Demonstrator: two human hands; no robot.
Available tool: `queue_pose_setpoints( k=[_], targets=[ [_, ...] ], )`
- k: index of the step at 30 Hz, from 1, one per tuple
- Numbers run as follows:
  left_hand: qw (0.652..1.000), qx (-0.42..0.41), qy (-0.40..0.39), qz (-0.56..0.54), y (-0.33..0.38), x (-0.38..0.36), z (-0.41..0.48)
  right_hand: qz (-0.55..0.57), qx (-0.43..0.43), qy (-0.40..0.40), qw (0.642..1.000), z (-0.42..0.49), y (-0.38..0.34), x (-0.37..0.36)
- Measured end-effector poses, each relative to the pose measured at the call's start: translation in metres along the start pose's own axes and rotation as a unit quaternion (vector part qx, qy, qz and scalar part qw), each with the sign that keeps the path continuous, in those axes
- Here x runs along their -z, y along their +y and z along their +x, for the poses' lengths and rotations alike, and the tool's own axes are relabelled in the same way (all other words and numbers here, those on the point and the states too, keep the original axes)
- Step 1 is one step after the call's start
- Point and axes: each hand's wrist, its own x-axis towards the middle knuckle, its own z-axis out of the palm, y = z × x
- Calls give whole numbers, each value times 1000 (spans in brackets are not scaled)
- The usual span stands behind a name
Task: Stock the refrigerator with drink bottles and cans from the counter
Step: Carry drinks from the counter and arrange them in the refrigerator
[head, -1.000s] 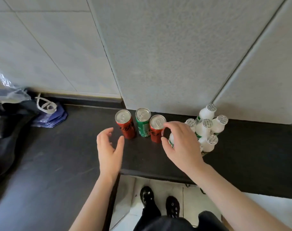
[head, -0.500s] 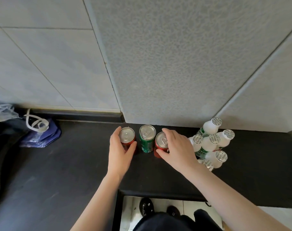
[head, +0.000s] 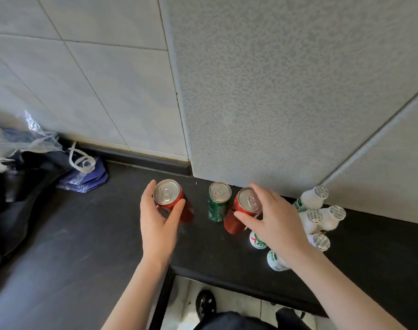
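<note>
The left hand (head: 159,225), a little left of the middle of the frame, has its fingers and thumb curled around the left red can (head: 167,198), just below the rim. The right hand (head: 274,222), right of the middle, holds the right red can (head: 241,215) in the same way, with the thumb on the near side and the fingers over the far edge of the top. I cannot tell if either can is already lifted from the dark counter (head: 60,258) or only gripped.

Between the two hands stands the green can (head: 217,203), upright and not held. It is just beside the right red can and well apart from the left one. At the right of the frame several small white bottles (head: 317,215) stand close together against the wall, and two of them are partly hidden under the right wrist. At the left edge lie a blue bag (head: 84,179) and some clear plastic (head: 12,139).

The refrigerator is not in view, so nothing shows how much is already inside. In my judgement the task is at an early stage: two cans are in the hands for one trip, and the green can and all the bottles are left to carry after that.
</note>
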Motion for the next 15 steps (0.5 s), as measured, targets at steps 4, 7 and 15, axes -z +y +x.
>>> queue_pose_setpoints(
  k=[4, 7, 15],
  targets=[
    [998, -2, 59, -14, 17, 15, -27, 6, 47, 9, 999, -6, -2, 29],
    [994, -3, 106, -28, 24, 29, -56, 72, 80, 26, 994, -15, -11, 47],
    [963, 11, 266, -50, 29, 67, -165, 298, 188, -47, 935, -52, -42, 57]
  ],
)
